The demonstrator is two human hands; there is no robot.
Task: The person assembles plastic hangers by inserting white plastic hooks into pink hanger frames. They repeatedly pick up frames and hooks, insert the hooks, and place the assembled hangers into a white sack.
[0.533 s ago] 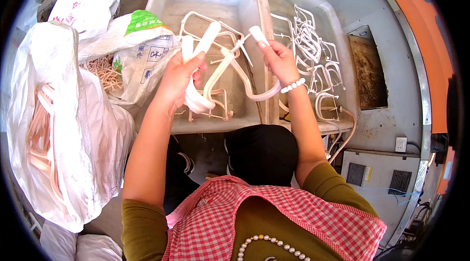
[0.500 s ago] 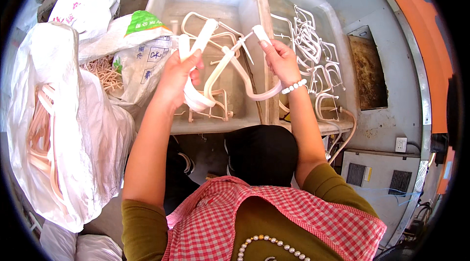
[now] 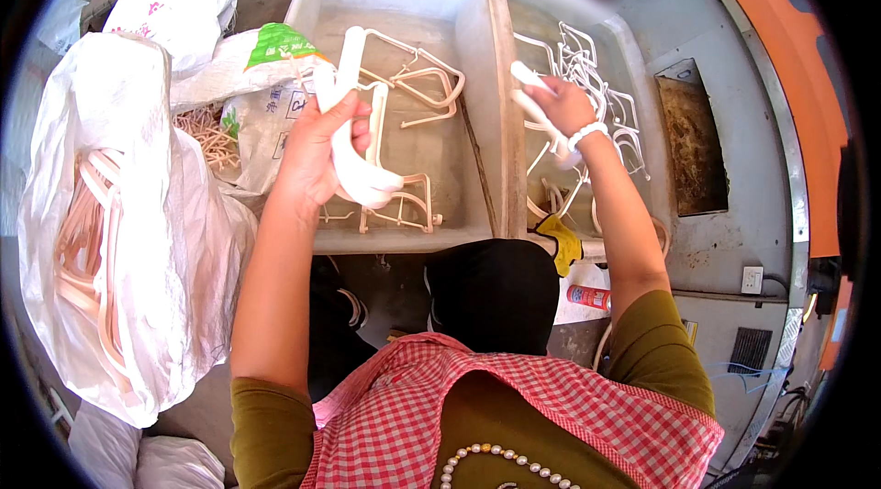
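My left hand (image 3: 319,145) is closed around a thick white U-shaped plastic piece (image 3: 362,177), perhaps several nested together, with its two ends pointing up. It is above the left white tub (image 3: 475,39). Over the right tub (image 3: 647,85), my right hand (image 3: 571,110) grips another curved white plastic piece (image 3: 527,75), partly blurred. Below that hand lies a tangle of thin white plastic frames (image 3: 576,49). Bent off-white plastic frames (image 3: 431,76) lie in the left tub, close to my left hand.
On the left stands a large white sack (image 3: 174,287) with pinkish plastic strips (image 3: 87,241); more sacks are behind it. A wooden strip (image 3: 500,30) divides the tubs. A yellow glove (image 3: 564,241) and a red can (image 3: 589,296) are near my right forearm. A grey metal wall rises at right.
My right hand has moved right, from above the left tub to over the right one, carrying a curved white piece away from those in my left hand. My left hand has shifted slightly left.
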